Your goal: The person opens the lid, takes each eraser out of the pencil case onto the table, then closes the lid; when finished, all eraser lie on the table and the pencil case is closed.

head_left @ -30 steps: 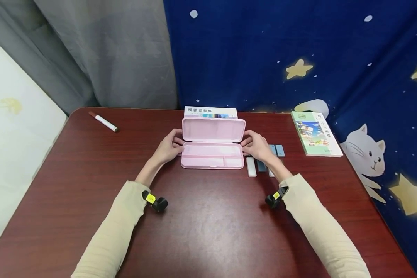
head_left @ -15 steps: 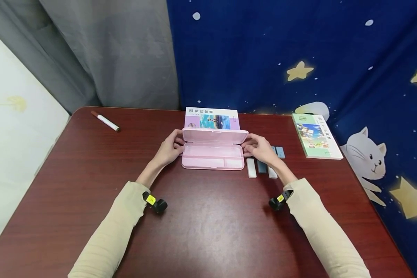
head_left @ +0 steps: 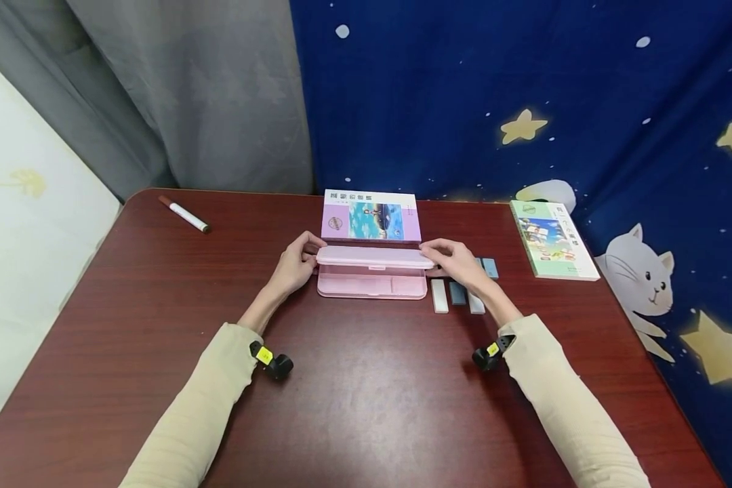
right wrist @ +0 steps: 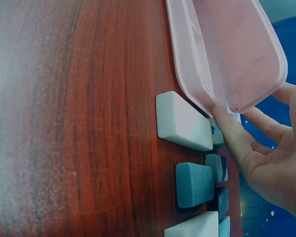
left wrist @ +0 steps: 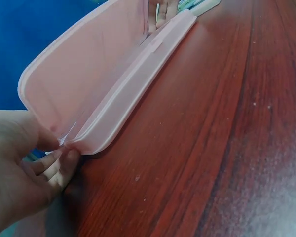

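A pink pencil case (head_left: 372, 287) lies on the table with its lid (head_left: 372, 256) tilted partway over the base. Its inside has a divider and looks empty where it shows. My left hand (head_left: 294, 263) holds the left end, fingers and thumb bent at the hinge corner in the left wrist view. At the other end, my right hand (head_left: 457, 263) grips the case. In the right wrist view, the thumb lies at the base's corner and the fingers reach behind the lid (right wrist: 251, 54). Several white and blue-grey erasers (right wrist: 182, 121) lie beside that hand.
Behind the case lies a purple-and-white book (head_left: 372, 217). A green-edged book (head_left: 555, 240) is at the back right of the table. A white marker with a red-brown cap (head_left: 184, 214) lies at the back left. Curtains hang behind the table's far edge.
The pencil case's lid has swung forward and down from upright, uncovering the purple book behind it. Both hands stay at the case's ends, and the right fingers have shifted with the lid.
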The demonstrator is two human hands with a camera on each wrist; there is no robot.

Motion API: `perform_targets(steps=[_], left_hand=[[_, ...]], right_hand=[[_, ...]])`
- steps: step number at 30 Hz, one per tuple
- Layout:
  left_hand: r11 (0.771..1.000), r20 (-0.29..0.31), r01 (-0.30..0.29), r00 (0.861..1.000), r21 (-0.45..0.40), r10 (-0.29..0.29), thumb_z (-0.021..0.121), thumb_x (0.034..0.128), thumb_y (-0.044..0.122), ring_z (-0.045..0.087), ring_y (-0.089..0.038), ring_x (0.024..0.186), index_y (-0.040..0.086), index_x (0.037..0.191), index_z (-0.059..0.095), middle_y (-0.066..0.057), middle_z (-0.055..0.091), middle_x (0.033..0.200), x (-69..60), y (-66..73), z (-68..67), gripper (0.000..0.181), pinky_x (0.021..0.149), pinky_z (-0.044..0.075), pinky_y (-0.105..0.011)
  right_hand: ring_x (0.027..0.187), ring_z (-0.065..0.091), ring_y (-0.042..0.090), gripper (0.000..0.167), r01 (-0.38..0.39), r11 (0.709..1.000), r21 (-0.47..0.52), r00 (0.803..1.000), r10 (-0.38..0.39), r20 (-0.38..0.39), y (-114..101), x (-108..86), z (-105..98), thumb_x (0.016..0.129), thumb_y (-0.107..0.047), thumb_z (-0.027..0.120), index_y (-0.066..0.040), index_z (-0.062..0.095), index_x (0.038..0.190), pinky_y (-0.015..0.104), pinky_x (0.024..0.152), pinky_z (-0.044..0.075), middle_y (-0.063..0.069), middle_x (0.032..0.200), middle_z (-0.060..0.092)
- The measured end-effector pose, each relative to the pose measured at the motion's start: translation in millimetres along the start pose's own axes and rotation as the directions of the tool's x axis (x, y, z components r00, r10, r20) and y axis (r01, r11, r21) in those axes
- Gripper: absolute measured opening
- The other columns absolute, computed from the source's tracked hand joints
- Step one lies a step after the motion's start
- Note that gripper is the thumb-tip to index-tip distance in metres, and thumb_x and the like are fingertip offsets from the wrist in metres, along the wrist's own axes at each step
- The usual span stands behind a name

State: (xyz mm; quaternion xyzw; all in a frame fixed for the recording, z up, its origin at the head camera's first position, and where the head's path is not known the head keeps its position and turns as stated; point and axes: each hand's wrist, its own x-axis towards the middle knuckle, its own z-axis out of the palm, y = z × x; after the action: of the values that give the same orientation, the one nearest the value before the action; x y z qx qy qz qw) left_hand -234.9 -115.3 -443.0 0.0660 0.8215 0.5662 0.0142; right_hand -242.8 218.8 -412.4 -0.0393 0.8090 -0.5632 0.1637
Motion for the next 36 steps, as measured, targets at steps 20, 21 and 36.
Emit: perform_targets(steps=[20, 21, 36], left_hand=[[0.984, 0.082, -0.006, 0.997, 0.178, -0.008, 0.070, 0.0878, 0.034, 0.054, -0.029, 0.102, 0.005, 0.129, 0.049, -0.015, 0.054, 0.121, -22.1, 5.0, -3.3, 0.055, 0.087, 0.048, -0.042], [0.983, 0.090, -0.020, 0.996, 0.185, 0.004, 0.071, 0.0871, 0.034, 0.054, -0.028, 0.102, 0.005, 0.130, 0.049, -0.015, 0.053, 0.121, -22.3, 4.6, -3.4, 0.056, 0.087, 0.048, -0.042], [0.974, 0.081, -0.098, 0.993, 0.205, 0.083, 0.073, 0.0862, 0.019, 0.052, -0.032, 0.102, 0.001, 0.131, 0.050, -0.023, 0.042, 0.123, -27.6, 8.0, 5.1, 0.054, 0.088, 0.048, -0.043]], right_hand=[[0.092, 0.063, 0.025, 0.029, 0.151, 0.903, -0.402, 0.973, -0.209, -0.103, 1, -15.4, 19, 0.093, -0.020, 0.067, -0.009, 0.065, 0.119, 0.039, 0.077, 0.052, 0.013, 0.114, 0.060], [0.093, 0.063, 0.026, 0.030, 0.155, 0.895, -0.418, 0.971, -0.217, -0.105, 0, -15.9, 20, 0.092, -0.019, 0.067, -0.008, 0.065, 0.120, 0.040, 0.078, 0.051, 0.014, 0.115, 0.058], [0.107, 0.046, 0.030, 0.028, 0.258, 0.791, -0.554, 0.930, -0.359, -0.079, -1, -24.9, 42, 0.092, -0.013, 0.066, -0.005, 0.065, 0.118, 0.044, 0.084, 0.045, 0.019, 0.123, 0.044]])
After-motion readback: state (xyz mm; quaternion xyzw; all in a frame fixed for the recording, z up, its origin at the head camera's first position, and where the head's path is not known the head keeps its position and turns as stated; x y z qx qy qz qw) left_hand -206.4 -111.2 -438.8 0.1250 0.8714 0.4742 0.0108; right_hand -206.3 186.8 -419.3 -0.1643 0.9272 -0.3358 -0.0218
